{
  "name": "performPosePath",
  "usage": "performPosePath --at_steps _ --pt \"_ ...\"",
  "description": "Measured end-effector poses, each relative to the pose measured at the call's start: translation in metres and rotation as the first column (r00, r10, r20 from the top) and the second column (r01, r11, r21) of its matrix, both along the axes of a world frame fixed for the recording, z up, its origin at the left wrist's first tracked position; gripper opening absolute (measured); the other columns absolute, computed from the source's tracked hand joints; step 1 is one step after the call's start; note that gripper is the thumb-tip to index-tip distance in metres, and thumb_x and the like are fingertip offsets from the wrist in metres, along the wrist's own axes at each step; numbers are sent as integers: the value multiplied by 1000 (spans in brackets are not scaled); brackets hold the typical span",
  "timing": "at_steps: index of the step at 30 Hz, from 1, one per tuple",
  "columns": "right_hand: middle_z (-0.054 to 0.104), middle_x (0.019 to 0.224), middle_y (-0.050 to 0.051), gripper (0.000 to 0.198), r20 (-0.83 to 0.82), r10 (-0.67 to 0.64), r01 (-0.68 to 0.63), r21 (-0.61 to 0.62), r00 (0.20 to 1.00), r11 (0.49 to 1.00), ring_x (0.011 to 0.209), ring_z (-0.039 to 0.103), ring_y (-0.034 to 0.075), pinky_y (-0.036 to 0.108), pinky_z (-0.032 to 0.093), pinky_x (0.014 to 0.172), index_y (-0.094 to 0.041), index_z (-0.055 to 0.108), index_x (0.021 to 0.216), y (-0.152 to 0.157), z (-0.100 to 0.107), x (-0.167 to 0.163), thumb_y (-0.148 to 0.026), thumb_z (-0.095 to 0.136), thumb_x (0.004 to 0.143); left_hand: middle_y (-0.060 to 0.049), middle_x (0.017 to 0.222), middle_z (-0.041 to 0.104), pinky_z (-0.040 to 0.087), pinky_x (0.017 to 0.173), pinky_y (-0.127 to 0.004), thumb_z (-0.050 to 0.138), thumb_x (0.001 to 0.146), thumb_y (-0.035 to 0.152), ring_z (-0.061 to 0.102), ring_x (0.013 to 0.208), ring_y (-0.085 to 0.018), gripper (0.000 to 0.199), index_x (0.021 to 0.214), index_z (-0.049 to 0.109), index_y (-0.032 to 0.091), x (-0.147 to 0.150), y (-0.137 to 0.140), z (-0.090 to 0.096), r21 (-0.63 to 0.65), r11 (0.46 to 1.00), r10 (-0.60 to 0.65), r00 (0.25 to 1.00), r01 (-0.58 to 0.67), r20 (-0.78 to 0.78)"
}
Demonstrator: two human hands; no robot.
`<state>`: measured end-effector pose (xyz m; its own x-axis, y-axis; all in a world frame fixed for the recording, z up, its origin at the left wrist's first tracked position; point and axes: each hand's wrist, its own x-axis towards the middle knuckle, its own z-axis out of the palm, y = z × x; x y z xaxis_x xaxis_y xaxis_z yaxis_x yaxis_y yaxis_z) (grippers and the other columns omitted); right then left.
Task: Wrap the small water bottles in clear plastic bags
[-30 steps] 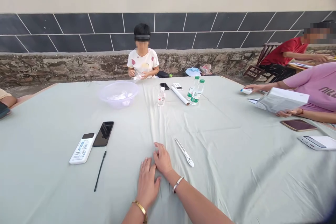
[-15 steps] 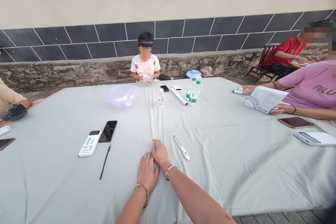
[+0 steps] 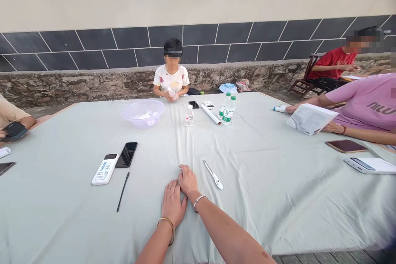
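**Rested on the tablecloth (image 3: 77,222), near the white cutter (image 3: 213,175)**

Rested the left hand (image 3: 173,205) flat, fingers nearly together, thumb a little apart, gripping nothing. Rested the right hand (image 3: 188,180) slightly farther forward, palm down with fingers bent; could not tell from above how tightly curled, or whether closed over anything small. Touched hand to hand, or very nearly; could not tell which.

Seemed, on judgement, to be a waiting step rather than any handling. To take up the white cutter, would probably call for a short shift of the right hand rightward, a turn to suit the slanted handle, then a pinch across the middle, clear of the narrow end.

Lay flat, in the white cutter's case, to the right of the right hand and apart from it. Ran lengthwise from far left to near right, pointing the narrow end away and slightly left. Showed no clear blade.
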<state>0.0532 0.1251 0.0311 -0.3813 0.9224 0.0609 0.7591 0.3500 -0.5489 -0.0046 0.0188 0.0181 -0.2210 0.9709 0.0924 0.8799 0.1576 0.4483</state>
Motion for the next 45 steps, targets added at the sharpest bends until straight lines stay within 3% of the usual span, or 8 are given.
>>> performPosePath --at_steps 21,29,35,39,45 --pt "60 111 5 40 25 -7 7 -10 1000 1000 94 60 17 26 42 80 -20 55 116 1 -1 -1 -10 37 83 -14 139 46 24 112 -48 42 80 24 33 134 -27 41 117 54 11 -1 1 0 26 1000 -2 1000 1 12" --pt "59 112 5 37 47 25 -25 0 999 1000 92 60 17 26 41 79 -21 57 113 9 -2 -9 -12 38 83 -15 140 44 24 112 -47 42 81 24 32 135 -26 48 126 47 10 0 1 -4 24 999 21 1000 -21 19" --pt "51 125 8 44 43 78 -79 12 996 997 100 58 18 27 42 85 -22 51 125 57 9 -52 -13 39 84 -10 145 39 22 113 -49 41 85 29 25 138 -26 38 119 56 17 1 -3 -3 6 1000 -14 997 14 71" --pt "31 144 10 58 126 38 -35 -25 991 999 117 48 23 32 41 88 -30 34 140 110 18 -98 -14 42 85 -9 146 37 25 112 -51 43 86 33 25 138 -27 37 117 58 20 3 -4 -7 31 999 -22 994 18 109" --pt "-1 154 6 61 252 -1 0 3 968 1000 123 38 27 38 42 87 -38 20 143 186 22 -165 -28 45 89 -6 144 41 33 108 -51 53 82 33 31 135 -28 28 106 62 22 12 -1 -17 162 985 42 997 -52 70"
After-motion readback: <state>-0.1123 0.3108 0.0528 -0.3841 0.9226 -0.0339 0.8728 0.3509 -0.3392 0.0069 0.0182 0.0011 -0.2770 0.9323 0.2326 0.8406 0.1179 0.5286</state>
